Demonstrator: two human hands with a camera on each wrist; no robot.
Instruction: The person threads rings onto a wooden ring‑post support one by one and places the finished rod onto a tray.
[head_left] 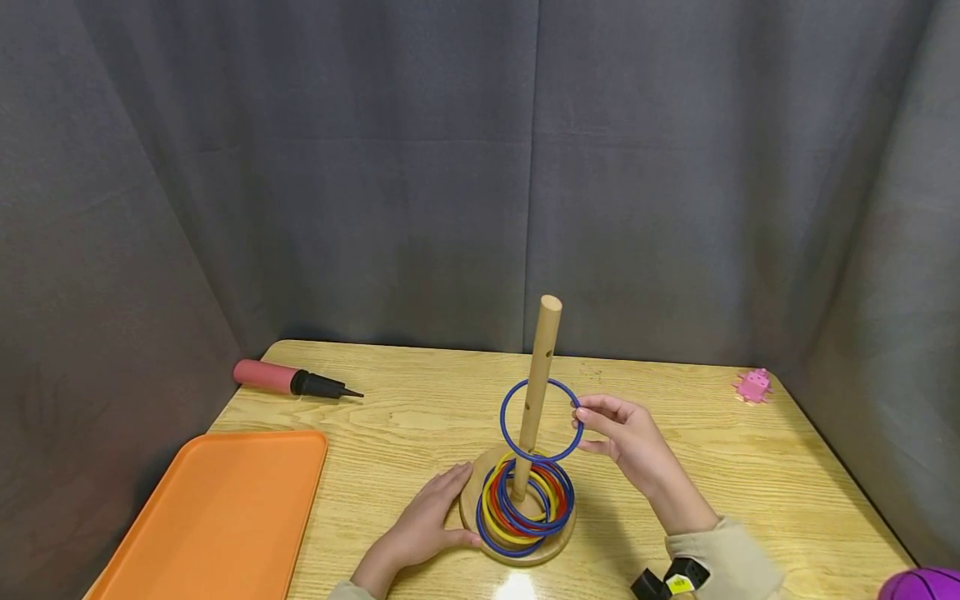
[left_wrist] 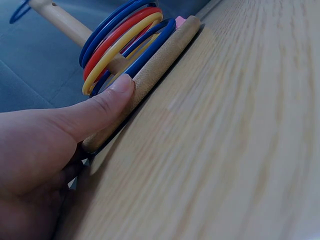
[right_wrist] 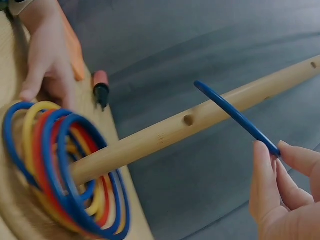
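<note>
My right hand (head_left: 626,437) pinches a blue ring (head_left: 502,417) at its right edge between thumb and fingers. The ring encircles the upright wooden peg (head_left: 542,354), tilted and raised above the other rings; seen edge-on, it crosses the peg in the right wrist view. Around the peg's foot lies a loose pile of blue, red and yellow rings (head_left: 491,504) on the round wooden base (head_left: 468,492). My left hand (head_left: 427,517) holds the base's left rim, thumb at the front and fingers farther back. The left wrist view shows the thumb (left_wrist: 102,110) against the rim.
An orange tray (head_left: 225,508) occupies the table's left side, with a red and black hand pump (head_left: 288,380) behind it. At the far right corner sits a small pink toy (head_left: 753,386). A purple ball (head_left: 921,585) shows at the lower right. Grey curtains (head_left: 405,183) surround the table.
</note>
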